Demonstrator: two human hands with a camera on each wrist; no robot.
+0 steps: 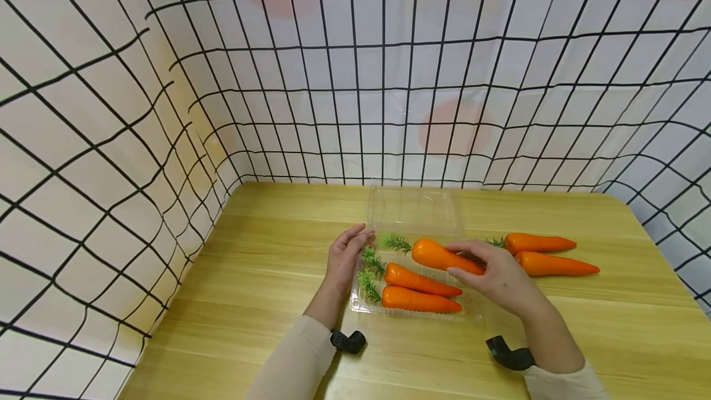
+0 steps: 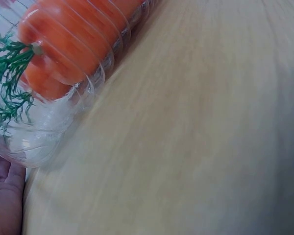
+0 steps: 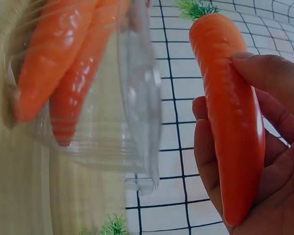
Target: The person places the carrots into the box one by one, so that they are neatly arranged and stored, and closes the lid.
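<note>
In the head view my right hand (image 1: 497, 273) grips an orange carrot (image 1: 436, 256) with a green leafy top, held above a clear plastic clamshell box (image 1: 472, 310). The right wrist view shows the thumb on one side of this carrot (image 3: 230, 117) and the fingers behind it. Two more carrots lie side by side in the box, a front carrot (image 1: 422, 300) and one behind it (image 1: 422, 279), leaves toward the left. At the box's left side rests my left hand (image 1: 344, 258), fingers fairly straight against its edge. Only part of the left hand (image 2: 7, 200) shows in the left wrist view.
To the right on the wooden table (image 1: 250, 276) lie two loose carrots, the rear one (image 1: 539, 242) and the nearer one (image 1: 555, 264). The box's clear lid (image 1: 413, 208) is folded back toward the grid-patterned cloth wall (image 1: 400, 104). Cloth also encloses the left and right sides.
</note>
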